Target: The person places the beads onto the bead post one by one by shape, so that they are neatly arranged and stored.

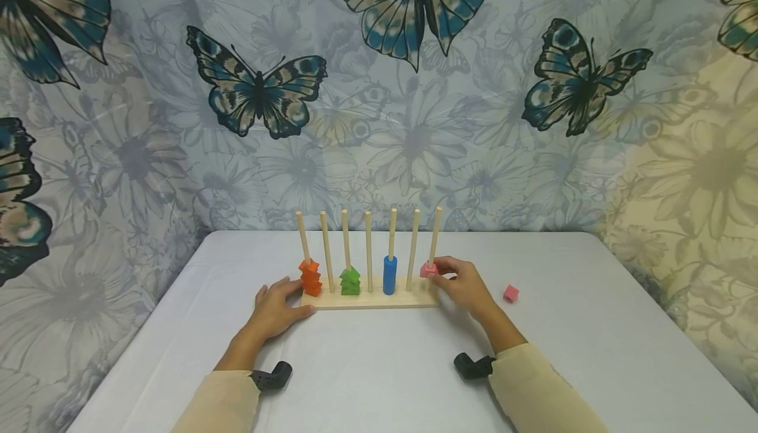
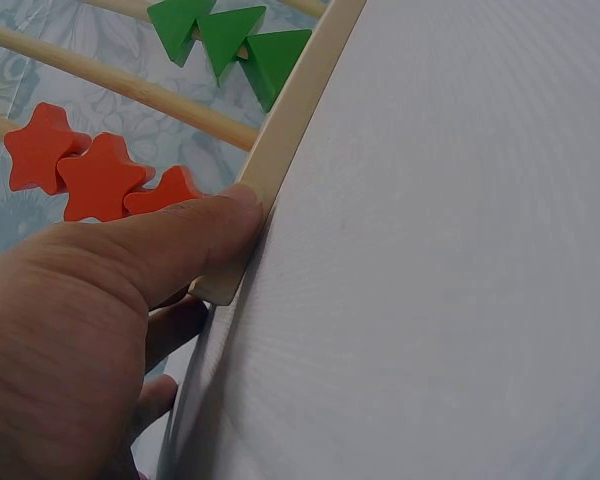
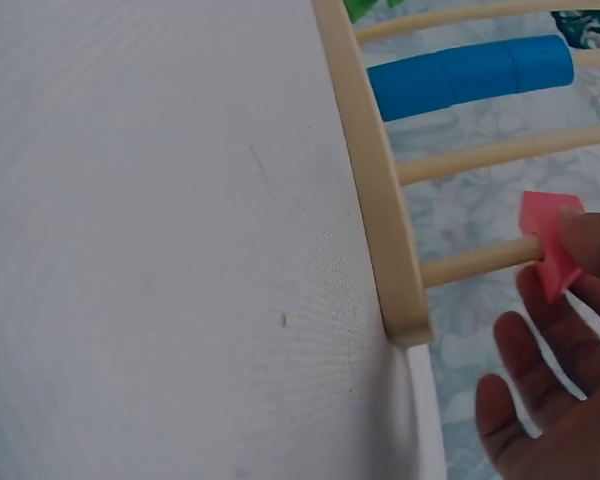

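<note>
A wooden base [image 1: 370, 303] with several upright pegs stands on the table. My left hand [image 1: 276, 306] grips the base's left end, its thumb along the front edge in the left wrist view. Orange star beads [image 2: 105, 178] are stacked on the leftmost peg beside that hand. Around the rightmost peg sits a pink bead [image 3: 552, 240], partway up, pinched between thumb and fingers of my right hand [image 1: 464, 284]. Bare peg shows below this bead in the right wrist view. Green triangle beads [image 1: 350, 281] and blue cylinder beads [image 1: 389, 276] fill two middle pegs.
Another pink bead [image 1: 510, 293] lies on the white table [image 1: 379, 367], to the right of my right hand. Behind the table hangs a butterfly-patterned cloth [image 1: 414, 143]. A black wrist device [image 1: 272, 376] juts inward from the left sleeve, with a similar one [image 1: 474, 366] at the right.
</note>
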`<action>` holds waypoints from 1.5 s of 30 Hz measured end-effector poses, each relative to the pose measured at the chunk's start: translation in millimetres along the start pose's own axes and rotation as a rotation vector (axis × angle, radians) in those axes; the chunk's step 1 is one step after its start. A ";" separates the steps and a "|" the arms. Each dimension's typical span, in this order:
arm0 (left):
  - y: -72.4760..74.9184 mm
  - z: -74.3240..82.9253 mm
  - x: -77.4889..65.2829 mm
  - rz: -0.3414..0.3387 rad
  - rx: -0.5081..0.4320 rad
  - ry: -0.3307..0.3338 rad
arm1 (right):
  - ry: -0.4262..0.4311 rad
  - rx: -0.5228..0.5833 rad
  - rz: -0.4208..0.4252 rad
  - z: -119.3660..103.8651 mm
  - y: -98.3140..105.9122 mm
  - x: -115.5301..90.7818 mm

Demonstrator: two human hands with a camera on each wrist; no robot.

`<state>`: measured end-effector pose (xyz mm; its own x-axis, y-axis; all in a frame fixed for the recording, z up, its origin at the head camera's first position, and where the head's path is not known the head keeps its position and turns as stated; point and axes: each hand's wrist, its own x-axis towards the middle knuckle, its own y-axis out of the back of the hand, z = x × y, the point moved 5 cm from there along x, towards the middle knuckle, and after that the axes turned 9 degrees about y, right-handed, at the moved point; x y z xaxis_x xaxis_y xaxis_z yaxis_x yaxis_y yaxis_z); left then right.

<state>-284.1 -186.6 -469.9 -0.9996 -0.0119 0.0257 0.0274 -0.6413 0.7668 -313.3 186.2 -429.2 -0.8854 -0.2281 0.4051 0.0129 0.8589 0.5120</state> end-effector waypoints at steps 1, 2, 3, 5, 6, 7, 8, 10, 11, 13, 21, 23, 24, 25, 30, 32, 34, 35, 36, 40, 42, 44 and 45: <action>0.1 0.1 0.0 0.001 0.001 0.000 | -0.007 -0.010 -0.010 1.8 -1.2 -0.5; 0.1 0.0 0.1 0.001 0.002 -0.001 | -0.011 -0.017 -0.019 3.0 -2.2 -1.0; 0.1 -0.2 0.1 0.001 0.003 -0.002 | -0.017 -0.022 -0.028 4.2 -3.1 -1.4; -0.2 -0.8 0.5 0.003 0.008 -0.004 | -0.022 -0.040 -0.047 5.7 -4.6 -2.5; -0.4 -0.9 0.8 0.003 0.008 -0.004 | -0.029 -0.048 -0.056 6.6 -5.2 -3.1; -0.5 -1.2 1.0 0.003 0.007 -0.004 | -0.037 -0.053 -0.066 7.8 -6.1 -3.6; -0.6 -1.3 1.2 0.002 0.007 -0.003 | -0.043 -0.058 -0.076 9.0 -6.7 -4.1; -0.8 -1.4 1.4 0.003 0.006 -0.001 | -0.054 -0.068 -0.095 10.7 -7.9 -5.1; -0.7 -1.3 1.3 0.002 0.004 0.001 | -0.059 -0.075 -0.103 11.4 -8.4 -5.6; -0.6 -0.8 1.1 0.000 0.002 0.003 | -0.051 -0.085 -0.119 11.7 -9.0 -6.6; -1.3 -2.3 1.5 0.000 0.003 0.008 | -0.078 -0.087 -0.141 10.1 -5.3 -11.2; -2.2 -3.3 2.4 -0.001 0.007 0.008 | -0.077 -0.073 -0.136 9.3 -0.7 -12.3; -2.7 -4.0 2.9 -0.002 0.011 0.010 | -0.074 -0.064 -0.128 9.1 2.2 -12.6; -3.2 -4.5 3.3 -0.004 0.014 0.011 | -0.067 -0.054 -0.118 8.7 5.4 -12.5; -2.1 -4.9 3.9 0.002 0.014 0.012 | 0.034 -0.016 -0.061 2.9 24.8 -10.7; -1.2 -3.7 3.7 0.005 0.010 0.009 | 0.073 -0.028 -0.036 -1.0 34.7 -10.9; -0.5 -3.0 3.4 0.005 0.007 0.007 | 0.103 -0.041 -0.013 -5.7 44.9 -12.2; -0.3 -2.7 3.3 0.004 0.008 0.006 | 0.114 -0.057 -0.005 -7.8 49.9 -13.1; -0.2 -2.6 3.2 0.003 0.007 0.007 | 0.127 -0.071 0.000 -9.7 54.8 -14.0; -0.3 -3.2 3.1 0.002 0.005 0.008 | 0.153 -0.083 0.019 -12.8 73.2 -18.0; -0.6 -3.3 3.0 0.003 0.002 0.005 | 0.136 -0.052 0.024 -11.0 82.1 -21.0; -1.0 -3.3 3.0 0.003 0.001 0.003 | 0.128 -0.021 0.036 -7.1 91.2 -24.2; -1.2 -3.2 2.9 0.002 0.001 0.003 | 0.127 -0.010 0.040 -5.0 95.7 -26.2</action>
<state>-287.0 -188.2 -472.8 -0.9996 -0.0155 0.0256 0.0296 -0.6409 0.7671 -286.6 272.1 -387.1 -0.8183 -0.2499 0.5176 0.0525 0.8643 0.5003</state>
